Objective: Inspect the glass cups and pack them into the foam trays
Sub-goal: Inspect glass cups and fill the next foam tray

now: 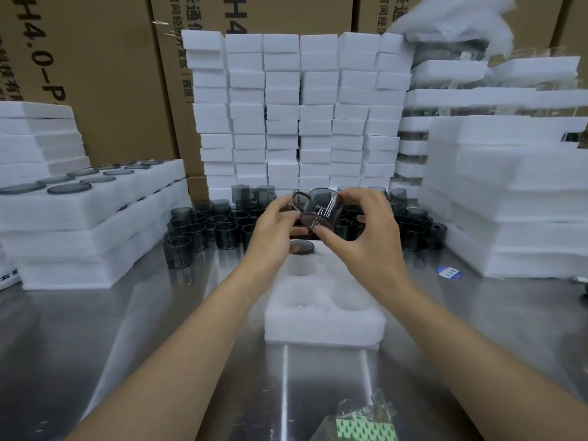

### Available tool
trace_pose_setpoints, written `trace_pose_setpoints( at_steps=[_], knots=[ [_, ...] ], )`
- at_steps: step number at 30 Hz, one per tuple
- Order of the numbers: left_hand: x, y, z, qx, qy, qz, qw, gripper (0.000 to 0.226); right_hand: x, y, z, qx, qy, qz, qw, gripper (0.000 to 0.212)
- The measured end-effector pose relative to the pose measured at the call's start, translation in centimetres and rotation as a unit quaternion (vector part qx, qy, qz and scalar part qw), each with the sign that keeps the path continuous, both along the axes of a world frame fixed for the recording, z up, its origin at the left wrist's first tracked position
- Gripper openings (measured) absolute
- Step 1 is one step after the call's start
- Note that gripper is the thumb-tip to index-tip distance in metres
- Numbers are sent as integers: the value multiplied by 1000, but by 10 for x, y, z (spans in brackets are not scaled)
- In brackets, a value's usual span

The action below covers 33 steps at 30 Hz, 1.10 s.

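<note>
A smoky grey glass cup [321,208] with a handle is held tilted above the table, between both hands. My left hand [273,227] grips its left side near the handle. My right hand [366,230] curls over its right side, thumb under the base. Below them lies a white foam tray [321,316] with round pockets. One grey cup [302,247] sits in the tray's far left pocket. The other visible pockets hold nothing.
Several loose grey cups [203,227] crowd the steel table behind the tray. Filled foam trays [95,198] are stacked at left, foam stacks [299,116] stand at the back and at right [515,198]. A blue sticker [449,272] and a plastic bag [366,418] lie on the table.
</note>
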<state>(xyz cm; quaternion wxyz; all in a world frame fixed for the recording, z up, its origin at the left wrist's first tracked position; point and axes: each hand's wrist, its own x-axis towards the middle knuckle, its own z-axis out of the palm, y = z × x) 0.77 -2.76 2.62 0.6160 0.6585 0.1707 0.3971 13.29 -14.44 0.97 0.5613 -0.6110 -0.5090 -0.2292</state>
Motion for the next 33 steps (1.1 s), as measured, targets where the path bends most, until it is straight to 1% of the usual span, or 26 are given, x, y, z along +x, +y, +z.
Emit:
trace_pose_setpoints(
  at_steps=[2,5,7,9,11,16,17,19,21,23,26,28,30,32,33],
  knots=[
    [1,3,-2,-17,13,41,999,34,1,0,1,10,-7,-14,1000,51],
    [0,2,-2,-7,13,49,999,29,1,0,1,18,-27,-31,999,51],
    [-1,-2,2,18,7,21,1000,26,1,1,0,17,-39,-34,999,53],
    [-2,-9,4,50,9,-34,998,30,0,1,0,9,-45,-27,999,55],
    [-2,-15,4,56,12,-70,996,37,-1,0,0,3,-46,-13,999,58],
    [0,-17,-1,81,17,-75,994,50,-1,-4,5,1,5,44,999,60],
    [1,-17,-1,72,17,-75,994,51,-1,-5,6,0,10,50,999,62],
    [2,-16,1,24,13,-84,996,50,-2,-7,7,-4,16,57,998,66],
    [2,-15,3,-45,-3,-114,993,45,-4,-8,8,-14,22,58,998,71],
    [0,-12,3,-96,-21,-154,983,45,-7,-9,9,-15,22,60,998,71],
    [-3,-7,1,-138,-25,-194,971,48,-8,-8,9,-9,13,61,998,71],
    [-1,-6,2,-159,-16,-179,971,47,-5,-7,7,-17,-4,61,998,72],
    [1,-4,2,-127,0,-150,981,48,-1,-5,4,-35,-37,52,997,72],
    [-1,0,2,-57,15,-131,990,37,2,-3,1,-54,-64,46,995,72],
    [-3,3,2,-25,25,-122,992,36,3,-2,0,-62,-68,52,994,72]
  ],
)
